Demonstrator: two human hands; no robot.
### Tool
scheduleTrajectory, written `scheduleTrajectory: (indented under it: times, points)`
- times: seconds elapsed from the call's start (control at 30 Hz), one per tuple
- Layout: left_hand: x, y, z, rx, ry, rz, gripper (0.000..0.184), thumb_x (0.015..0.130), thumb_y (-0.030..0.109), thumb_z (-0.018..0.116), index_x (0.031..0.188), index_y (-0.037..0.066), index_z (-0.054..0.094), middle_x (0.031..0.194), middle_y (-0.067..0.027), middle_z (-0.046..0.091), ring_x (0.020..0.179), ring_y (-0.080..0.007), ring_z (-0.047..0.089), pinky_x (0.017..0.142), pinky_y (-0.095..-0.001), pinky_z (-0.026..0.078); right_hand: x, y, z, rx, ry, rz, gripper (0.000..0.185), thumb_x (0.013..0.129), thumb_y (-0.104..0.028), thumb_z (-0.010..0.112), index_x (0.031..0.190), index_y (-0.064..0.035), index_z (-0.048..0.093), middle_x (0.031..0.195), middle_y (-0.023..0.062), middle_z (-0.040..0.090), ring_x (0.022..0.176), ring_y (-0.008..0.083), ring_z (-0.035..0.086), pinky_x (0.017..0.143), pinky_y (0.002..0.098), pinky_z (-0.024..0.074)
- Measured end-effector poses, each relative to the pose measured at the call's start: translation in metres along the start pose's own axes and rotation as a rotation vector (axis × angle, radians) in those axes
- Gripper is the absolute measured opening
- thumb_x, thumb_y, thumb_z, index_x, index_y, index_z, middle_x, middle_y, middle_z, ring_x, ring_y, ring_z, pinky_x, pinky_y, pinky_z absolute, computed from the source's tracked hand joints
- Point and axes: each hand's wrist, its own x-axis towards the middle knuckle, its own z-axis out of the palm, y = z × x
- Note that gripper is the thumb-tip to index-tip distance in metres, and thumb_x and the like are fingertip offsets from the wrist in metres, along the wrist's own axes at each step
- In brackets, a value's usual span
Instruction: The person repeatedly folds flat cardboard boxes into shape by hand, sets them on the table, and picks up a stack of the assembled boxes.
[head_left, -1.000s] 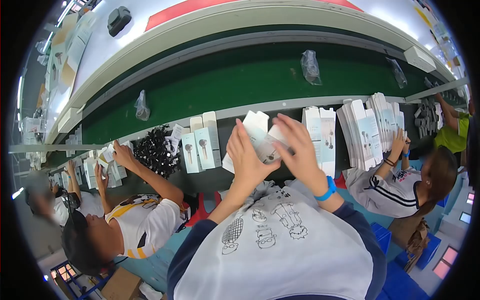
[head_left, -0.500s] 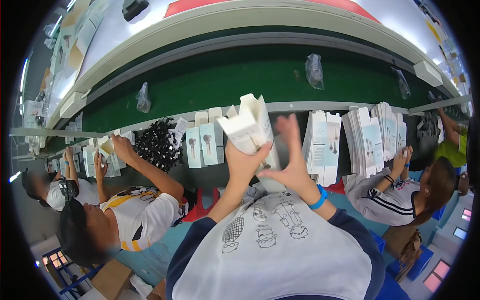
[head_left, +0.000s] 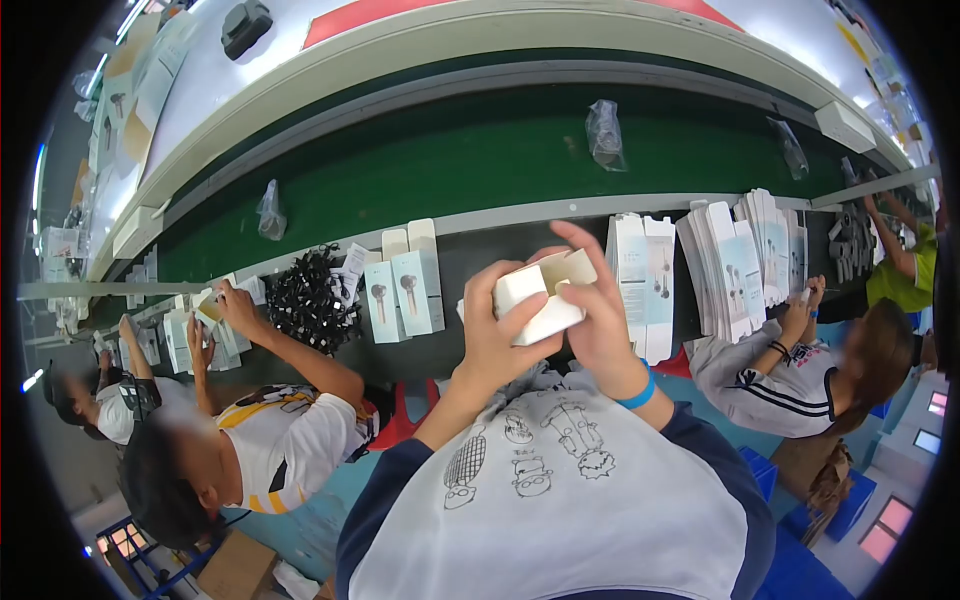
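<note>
A white cardboard box (head_left: pixel 553 322) is held in front of my chest, its flapped end turned up toward me. My left hand (head_left: pixel 493 335) wraps its left side, thumb across the front. On the right side, my right hand (head_left: pixel 607 335) grips the box by the flaps and edge, with a blue band on that wrist. The box's inside is mostly hidden by the flaps and fingers. Left of my hands stand two printed earphone boxes (head_left: pixel 417 292). Flat unfolded cartons (head_left: pixel 657 285) lie to the right.
A pile of black small parts (head_left: pixel 310 300) lies left of the standing boxes. More flat cartons (head_left: pixel 722 270) are stacked to the right. Bagged items (head_left: pixel 605 138) rest on the green conveyor (head_left: pixel 430 165). A co-worker (head_left: pixel 285 430) sits at left, another (head_left: pixel 790 385) at right.
The box has tipped, so its flapped end now faces me rather than upward. My right hand, previously spread beside it, has closed onto the box.
</note>
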Motion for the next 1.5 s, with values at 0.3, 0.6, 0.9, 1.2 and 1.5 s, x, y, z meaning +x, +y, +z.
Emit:
scheduleTrajectory:
  times: [0.3,0.6,0.9,1.2,1.5]
  points:
    - [0.003,0.017,-0.017,-0.755,-0.093,-0.456,0.096,0.052,0.008,0.082,0.130,0.010,0.026,0.121,-0.0174,0.044,0.110,-0.0273,0.049,0.091,-0.0389,0.041,0.005,0.000,-0.002,-0.496,-0.234,-0.378,0.015,0.081,-0.019,0.060,0.091,-0.0066,0.060,0.110,0.0101,0.049,0.098,0.0223,0.050,0.087,0.0345,0.0423]
    - [0.013,0.012,-0.014,-0.940,-0.083,-0.438,0.108,0.054,0.010,0.085,0.141,0.008,0.021,0.127,-0.0194,0.045,0.118,-0.0274,0.047,0.097,-0.0397,0.039,0.016,-0.027,0.003,-0.855,-0.466,-0.637,0.054,0.072,-0.046,0.070,0.109,-0.0076,0.061,0.119,0.0188,0.050,0.106,0.0366,0.048,0.087,0.0435,0.0409]
    - [-0.020,-0.057,-0.038,-0.029,-0.213,-0.555,0.082,0.069,0.009,0.067,0.142,0.003,0.031,0.148,-0.0219,0.028,0.138,-0.0391,0.027,0.114,-0.0447,0.020,0.031,0.083,-0.091,-1.360,-0.381,-0.602,0.067,0.063,-0.002,0.075,0.124,-0.0057,0.048,0.139,0.0210,0.034,0.130,0.0424,0.036,0.106,0.0448,0.0353]
    - [-0.146,-0.137,-0.019,0.347,-0.808,-0.556,0.068,0.081,0.024,0.066,0.142,0.012,0.039,0.150,-0.0175,0.029,0.140,-0.0353,0.023,0.113,-0.0525,0.014,0.017,0.097,-0.126,-1.513,-0.102,-0.486,0.049,0.073,-0.013,0.071,0.118,-0.0053,0.053,0.127,0.0203,0.046,0.126,0.0415,0.039,0.107,0.0494,0.0314]
    - [-0.143,-0.123,0.021,0.496,-0.486,-0.665,0.071,0.072,0.021,0.075,0.134,0.003,0.044,0.141,-0.0242,0.036,0.131,-0.0397,0.032,0.109,-0.0507,0.024,-0.052,-0.005,-0.249,-1.973,0.904,-0.314,0.037,0.076,-0.022,0.076,0.101,0.0029,0.062,0.122,0.0273,0.051,0.115,0.0362,0.050,0.094,0.0436,0.0419]
